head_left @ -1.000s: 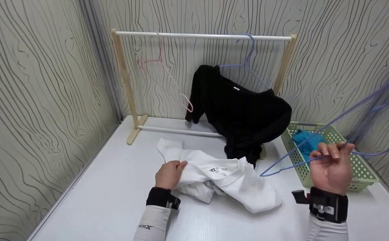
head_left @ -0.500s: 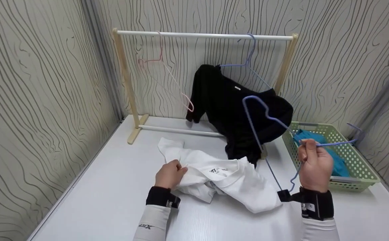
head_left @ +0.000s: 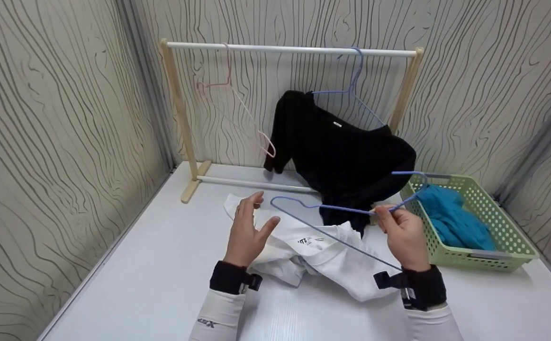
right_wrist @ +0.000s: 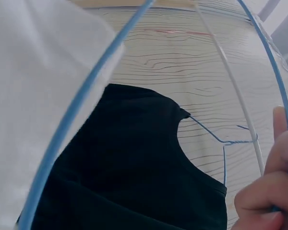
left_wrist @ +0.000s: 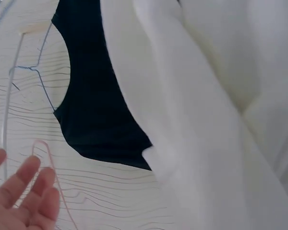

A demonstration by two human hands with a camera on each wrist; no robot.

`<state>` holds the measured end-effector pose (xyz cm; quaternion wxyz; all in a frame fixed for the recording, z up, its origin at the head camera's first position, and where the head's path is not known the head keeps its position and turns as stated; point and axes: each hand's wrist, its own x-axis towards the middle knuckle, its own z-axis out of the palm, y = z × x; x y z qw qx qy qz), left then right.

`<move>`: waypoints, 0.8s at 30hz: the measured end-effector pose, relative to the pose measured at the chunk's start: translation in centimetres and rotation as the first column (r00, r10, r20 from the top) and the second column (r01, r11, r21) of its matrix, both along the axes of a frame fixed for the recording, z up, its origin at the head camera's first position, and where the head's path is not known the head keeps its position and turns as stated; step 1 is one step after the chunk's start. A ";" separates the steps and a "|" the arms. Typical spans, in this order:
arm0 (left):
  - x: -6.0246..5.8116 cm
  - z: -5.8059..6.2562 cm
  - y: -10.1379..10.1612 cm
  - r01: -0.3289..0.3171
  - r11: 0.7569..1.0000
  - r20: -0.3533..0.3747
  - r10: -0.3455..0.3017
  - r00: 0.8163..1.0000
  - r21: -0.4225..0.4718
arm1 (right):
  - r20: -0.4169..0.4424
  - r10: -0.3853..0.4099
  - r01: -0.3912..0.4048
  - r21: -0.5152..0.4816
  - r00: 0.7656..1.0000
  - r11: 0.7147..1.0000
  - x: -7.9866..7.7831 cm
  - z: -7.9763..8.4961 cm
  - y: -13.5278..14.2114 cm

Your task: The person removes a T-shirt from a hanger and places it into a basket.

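Observation:
My right hand (head_left: 405, 237) pinches a blue wire clothes hanger (head_left: 346, 208) near the base of its hook. The hanger's body stretches left over a white T-shirt (head_left: 346, 270), which lies crumpled on the table with its printed collar facing up. Over the shirt's left part my left hand (head_left: 247, 234) is raised, fingers spread and holding nothing. In the left wrist view, the fingers (left_wrist: 45, 182) of that hand are apart from the white cloth (left_wrist: 182, 120). The right wrist view has the hanger's wire (right_wrist: 74, 103) crossing in front of the shirt.
Behind stands a clothes rack (head_left: 284, 49) with a pink hanger (head_left: 251, 113) at left. A black top (head_left: 346, 147) hangs there on another blue hanger (head_left: 351, 87), its lower end reaching the table. At right a green basket (head_left: 493, 263) holds teal cloth (head_left: 460, 218).
My right hand has brought the hanger left from beside the basket and turned it, so its body lies over the white T-shirt. My left hand has let go of the shirt and spread its fingers.

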<state>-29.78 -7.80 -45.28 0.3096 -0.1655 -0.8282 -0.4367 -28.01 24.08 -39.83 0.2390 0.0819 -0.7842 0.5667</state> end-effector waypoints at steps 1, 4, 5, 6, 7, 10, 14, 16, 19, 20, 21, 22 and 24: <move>0.1 0.1 0.1 0.020 1.000 -0.030 -0.020 0.999 -0.011 | 0.010 0.014 -0.014 0.031 1.000 0.999 0.1 -0.1 -0.3; 0.4 0.4 0.4 0.064 0.995 -0.069 -0.070 0.995 -0.075 | 0.013 0.053 -0.054 0.120 0.999 0.991 0.3 -0.5 -1.4; 0.5 0.4 0.5 0.077 0.993 -0.070 -0.084 0.994 -0.094 | 0.010 0.064 -0.065 0.144 0.998 0.987 0.3 -0.6 -1.7; 0.6 0.5 0.6 0.084 0.990 -0.070 -0.093 0.993 -0.114 | 0.009 0.068 -0.069 0.170 0.998 0.983 0.5 -0.7 -2.1; 0.6 0.5 0.6 0.091 0.987 -0.066 -0.100 0.993 -0.129 | -0.002 0.077 -0.075 0.183 0.997 0.980 0.6 -0.8 -2.4; 0.6 0.6 0.6 0.117 0.983 -0.044 -0.124 0.991 -0.139 | -0.029 0.117 -0.110 0.180 0.993 0.978 0.8 -0.8 -3.1; 0.5 0.7 0.3 0.163 0.983 0.001 -0.163 0.987 -0.091 | -0.001 0.160 -0.157 0.170 0.987 0.973 0.9 -0.6 -3.2; 0.5 0.8 0.0 0.181 0.982 0.029 -0.180 0.983 -0.058 | 0.049 0.208 -0.213 0.176 0.977 0.961 0.8 -0.4 -3.0; 0.5 0.9 -0.6 0.181 0.983 0.062 -0.180 0.982 -0.010 | 0.148 0.261 -0.290 0.229 0.954 0.929 0.8 0.0 -2.1; 0.5 1.0 -0.9 0.171 0.985 0.069 -0.171 0.983 0.003 | 0.178 0.264 -0.304 0.257 0.948 0.918 0.7 0.2 -1.6; 0.5 1.0 -1.2 0.160 0.987 0.076 -0.161 0.984 0.019 | 0.203 0.259 -0.311 0.291 0.944 0.905 0.7 0.3 -1.1; 0.5 1.0 -1.5 0.147 0.988 0.085 -0.150 0.985 0.040 | 0.222 0.241 -0.305 0.329 0.945 0.893 0.7 0.4 -0.5; 0.5 1.1 -2.1 0.119 0.988 0.108 -0.129 0.986 0.094 | 0.251 0.201 -0.289 0.389 0.947 0.875 0.6 0.7 0.9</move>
